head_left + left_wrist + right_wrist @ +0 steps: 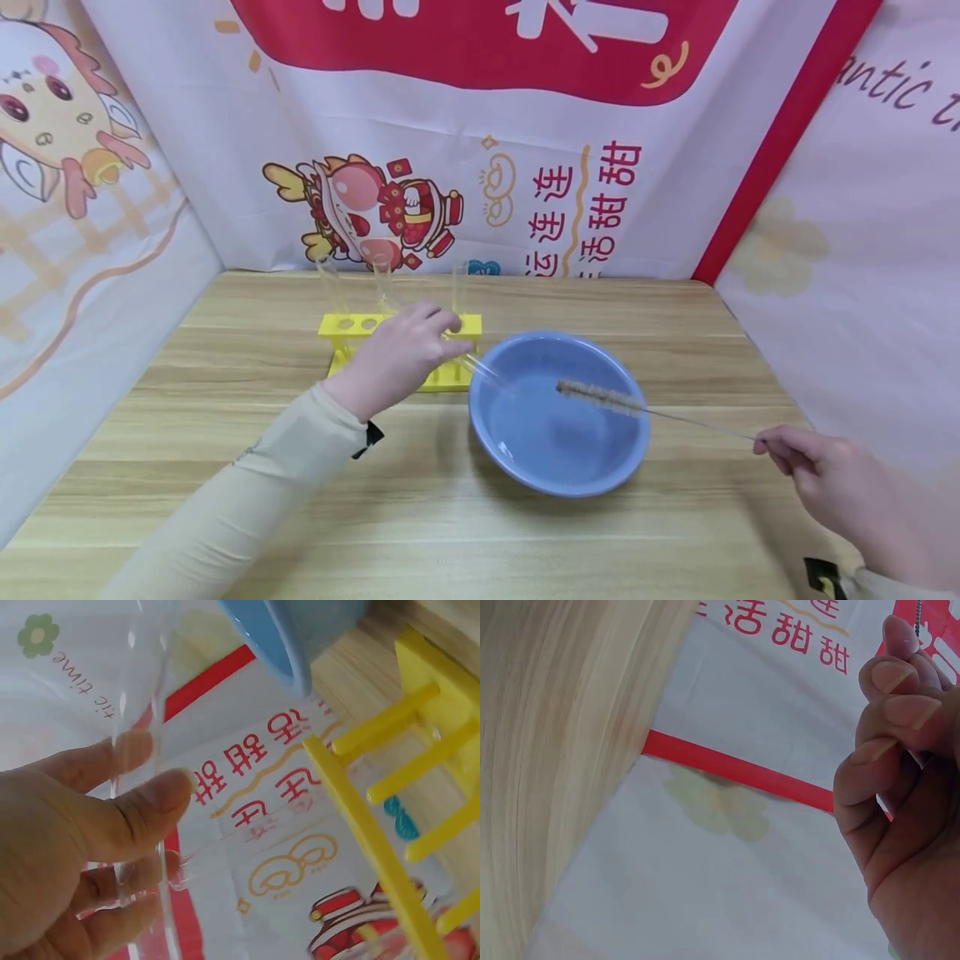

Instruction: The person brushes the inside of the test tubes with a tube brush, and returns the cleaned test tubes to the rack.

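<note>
A clear glass test tube (486, 369) is pinched between the thumb and fingers of my left hand (401, 354), beside the yellow rack. One end of the tube reaches over the left rim of the blue basin (570, 454). In the left wrist view the tube (142, 697) runs along the left hand (82, 847), thumb on one side. My right hand (840, 483), right of the basin, grips the thin wire handle of a test tube brush (600, 397). Its bristled head hangs over the basin, pointing toward the tube. Curled fingers (892, 727) hold the wire in the right wrist view.
Behind the left hand stands a yellow test tube rack (330, 327), partly covered by it. Three clear tubes, one a test tube (460, 287) at its right end, stick up from it. Printed cloth (450, 108) hangs around the wooden table (420, 533).
</note>
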`<state>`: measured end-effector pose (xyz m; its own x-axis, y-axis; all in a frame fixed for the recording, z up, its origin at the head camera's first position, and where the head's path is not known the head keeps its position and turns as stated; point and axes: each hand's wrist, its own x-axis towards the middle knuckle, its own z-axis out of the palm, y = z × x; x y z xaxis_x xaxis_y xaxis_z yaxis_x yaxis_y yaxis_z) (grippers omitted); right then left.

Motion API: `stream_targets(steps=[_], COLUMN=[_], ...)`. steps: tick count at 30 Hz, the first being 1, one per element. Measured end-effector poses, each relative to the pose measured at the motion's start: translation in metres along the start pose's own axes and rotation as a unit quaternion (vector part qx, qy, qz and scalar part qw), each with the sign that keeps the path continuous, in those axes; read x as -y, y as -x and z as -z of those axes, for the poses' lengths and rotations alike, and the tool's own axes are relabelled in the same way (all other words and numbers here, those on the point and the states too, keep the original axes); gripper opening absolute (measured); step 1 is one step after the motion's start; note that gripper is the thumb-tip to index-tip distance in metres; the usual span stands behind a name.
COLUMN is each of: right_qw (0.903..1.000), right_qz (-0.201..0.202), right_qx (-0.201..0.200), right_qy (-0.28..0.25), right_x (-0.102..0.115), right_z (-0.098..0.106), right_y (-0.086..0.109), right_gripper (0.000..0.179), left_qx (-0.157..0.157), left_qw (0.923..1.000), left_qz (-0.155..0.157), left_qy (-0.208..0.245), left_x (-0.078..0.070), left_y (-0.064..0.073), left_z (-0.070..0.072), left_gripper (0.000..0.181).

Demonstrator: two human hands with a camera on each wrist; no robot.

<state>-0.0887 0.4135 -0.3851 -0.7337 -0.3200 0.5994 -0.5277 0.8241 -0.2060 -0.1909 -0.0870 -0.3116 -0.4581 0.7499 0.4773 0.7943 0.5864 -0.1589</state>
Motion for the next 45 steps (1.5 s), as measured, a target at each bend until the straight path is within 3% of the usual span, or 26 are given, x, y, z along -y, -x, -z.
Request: stream_targets(steps=[3,7,9,12,15,18,20,27,32,45], right_qw=[0.9999,0.9994,0.9992,0.9992,0.9991,0.9992,0.9993,0.9995,0.9994,0.9990], right_qz=[0.006,0.019,0.020,0.020,0.022,0.023,0.021,0.017,0.017,0.025], right_qx=[-0.007,-0.016,-0.016,-0.012,-0.009,-0.006,-0.004,-0.003,-0.005,-0.004], right_qy=[-0.007,-0.026,-0.032,-0.033,-0.035,-0.033,-0.030,-0.027,-0.030,-0.037], right_x=[0.004,0.009,0.011,0.012,0.012,0.013,0.014,0.015,0.015,0.014], right_z=[-0.001,-0.003,-0.003,-0.003,-0.003,-0.002,-0.002,-0.001,-0.001,-0.003], right_y=[-0.001,-0.002,-0.003,-0.003,-0.003,-0.004,-0.004,-0.004,-0.004,-0.006], right_gripper=[0.044,0.045,0.045,0.043,0.043,0.043,0.043,0.044,0.044,0.043], left_qx=[-0.049,-0.129,-0.153,-0.158,-0.151,-0.148,-0.144,-0.119,-0.105,-0.072], left_qw=[0.9913,0.9655,0.9474,0.9118,0.8783,0.8577,0.8486,0.8285,0.8227,0.8323], left_qz=[0.049,0.132,0.187,0.279,0.348,0.382,0.395,0.425,0.429,0.424], left_qy=[0.112,0.184,0.210,0.257,0.292,0.311,0.321,0.345,0.358,0.350], left_x=[0.007,0.020,0.025,0.029,0.033,0.036,0.038,0.043,0.045,0.047], left_y=[0.000,-0.002,-0.004,-0.006,-0.009,-0.013,-0.016,-0.021,-0.020,-0.015], left_z=[-0.004,-0.007,-0.005,-0.003,-0.003,-0.007,-0.011,-0.022,-0.034,-0.059], left_gripper=[0.033,0.036,0.039,0.041,0.041,0.041,0.042,0.043,0.043,0.037])
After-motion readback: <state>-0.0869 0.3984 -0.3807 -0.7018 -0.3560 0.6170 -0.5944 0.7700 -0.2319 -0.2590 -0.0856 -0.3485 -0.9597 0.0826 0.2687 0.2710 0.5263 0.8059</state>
